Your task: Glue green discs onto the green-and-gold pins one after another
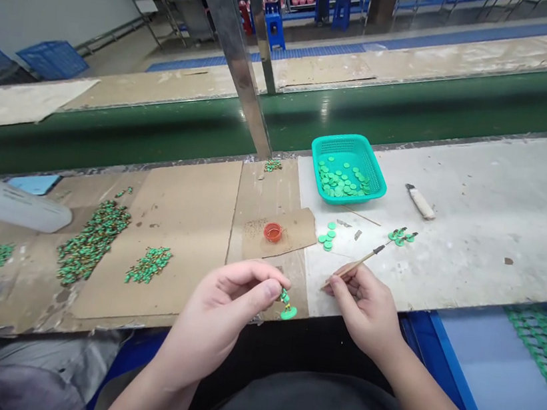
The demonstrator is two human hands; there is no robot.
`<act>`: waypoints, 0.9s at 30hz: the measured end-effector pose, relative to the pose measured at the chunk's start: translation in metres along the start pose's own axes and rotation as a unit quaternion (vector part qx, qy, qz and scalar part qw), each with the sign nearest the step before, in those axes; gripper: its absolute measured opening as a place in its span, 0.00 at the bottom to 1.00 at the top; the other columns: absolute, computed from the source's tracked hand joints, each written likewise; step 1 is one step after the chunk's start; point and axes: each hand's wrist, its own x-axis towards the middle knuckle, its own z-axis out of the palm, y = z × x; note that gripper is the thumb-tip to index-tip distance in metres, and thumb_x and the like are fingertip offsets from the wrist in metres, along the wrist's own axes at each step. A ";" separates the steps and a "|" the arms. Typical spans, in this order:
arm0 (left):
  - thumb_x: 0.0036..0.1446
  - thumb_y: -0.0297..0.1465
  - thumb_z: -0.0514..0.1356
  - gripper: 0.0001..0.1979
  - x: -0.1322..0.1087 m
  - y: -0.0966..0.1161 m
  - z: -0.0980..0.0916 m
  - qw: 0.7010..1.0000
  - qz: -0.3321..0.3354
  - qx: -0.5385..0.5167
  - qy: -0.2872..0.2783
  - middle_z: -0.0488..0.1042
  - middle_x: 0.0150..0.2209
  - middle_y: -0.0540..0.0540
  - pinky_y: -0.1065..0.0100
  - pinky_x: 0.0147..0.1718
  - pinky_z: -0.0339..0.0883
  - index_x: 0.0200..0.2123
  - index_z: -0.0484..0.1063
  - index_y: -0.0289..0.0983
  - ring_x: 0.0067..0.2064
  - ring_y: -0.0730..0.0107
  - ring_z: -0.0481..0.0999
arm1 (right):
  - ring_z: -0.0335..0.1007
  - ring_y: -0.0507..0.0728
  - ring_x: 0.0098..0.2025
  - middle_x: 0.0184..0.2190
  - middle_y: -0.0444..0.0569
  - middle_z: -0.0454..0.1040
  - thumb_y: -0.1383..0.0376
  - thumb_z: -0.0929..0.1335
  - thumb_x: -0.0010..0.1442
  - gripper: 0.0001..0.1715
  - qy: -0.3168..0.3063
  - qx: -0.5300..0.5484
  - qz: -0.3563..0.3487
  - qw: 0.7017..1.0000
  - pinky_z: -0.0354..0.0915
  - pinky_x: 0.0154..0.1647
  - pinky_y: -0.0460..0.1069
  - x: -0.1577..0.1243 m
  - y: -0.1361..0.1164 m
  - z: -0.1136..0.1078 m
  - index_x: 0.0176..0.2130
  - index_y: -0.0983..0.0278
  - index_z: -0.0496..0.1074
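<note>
Factory workshop, long benches (483, 219) along green belt (366, 110).

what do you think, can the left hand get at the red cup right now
Probably yes: the red cup sits on cardboard just beyond the left hand, with nothing visible standing between them. That hand holds a green piece, though, so it might need to put it down first.

The stick (360, 263) looks wooden, the basket (344, 146) smooth plastic.
</note>
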 end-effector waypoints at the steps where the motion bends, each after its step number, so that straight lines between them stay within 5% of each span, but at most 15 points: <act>1: 0.62 0.54 0.80 0.21 0.000 0.002 0.001 1.000 0.000 -0.002 -0.003 0.86 0.36 0.43 0.70 0.35 0.77 0.37 0.91 0.42 0.34 0.68 0.78 | 0.91 0.62 0.37 0.35 0.51 0.87 0.47 0.73 0.80 0.21 -0.001 0.000 0.001 1.000 0.88 0.42 0.54 0.000 0.000 0.000 0.41 0.59 0.79; 27: 0.62 0.55 0.79 0.23 0.007 0.019 0.013 0.998 -0.033 -0.004 -0.051 0.76 0.30 0.46 0.70 0.30 0.69 0.34 0.86 0.41 0.31 0.69 0.71 | 0.87 0.60 0.36 0.34 0.50 0.86 0.55 0.70 0.81 0.16 -0.018 -0.018 -0.034 0.999 0.84 0.40 0.52 0.000 0.000 -0.001 0.40 0.58 0.78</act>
